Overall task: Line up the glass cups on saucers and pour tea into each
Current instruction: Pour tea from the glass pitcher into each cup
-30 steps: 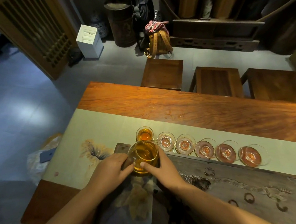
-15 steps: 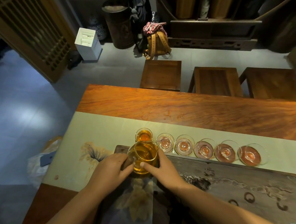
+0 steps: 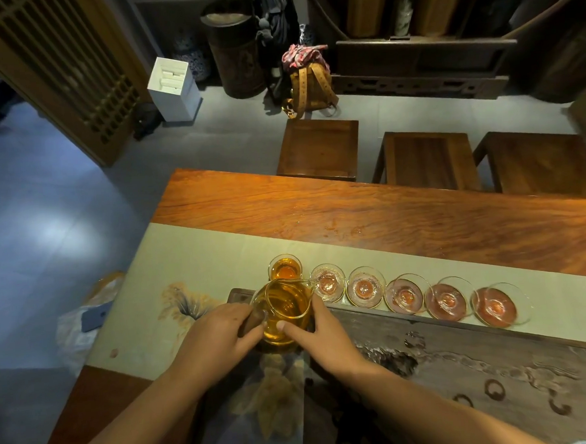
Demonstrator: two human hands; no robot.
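Note:
A glass pitcher (image 3: pixel 283 311) of amber tea is held between both hands. My left hand (image 3: pixel 216 333) grips its left side and handle, and my right hand (image 3: pixel 320 333) presses its right side. The spout points right, its tip over the second cup (image 3: pixel 327 283). The leftmost glass cup (image 3: pixel 285 268) is filled with amber tea. To the right runs a row of several glass cups on saucers, such as one at the middle (image 3: pixel 404 295) and the last cup (image 3: pixel 494 307), all showing reddish bottoms and no amber tea.
The cups stand on a pale cloth runner (image 3: pixel 191 262) along a dark carved tea tray (image 3: pixel 464 355). The wooden table (image 3: pixel 387 216) stretches beyond, with three wooden stools (image 3: pixel 319 148) behind it. A bag (image 3: pixel 310 83) and a white box (image 3: pixel 173 88) sit on the floor.
The pitcher and both hands stay almost in place; the spout has edged slightly right toward the second cup. The view has shifted a little.

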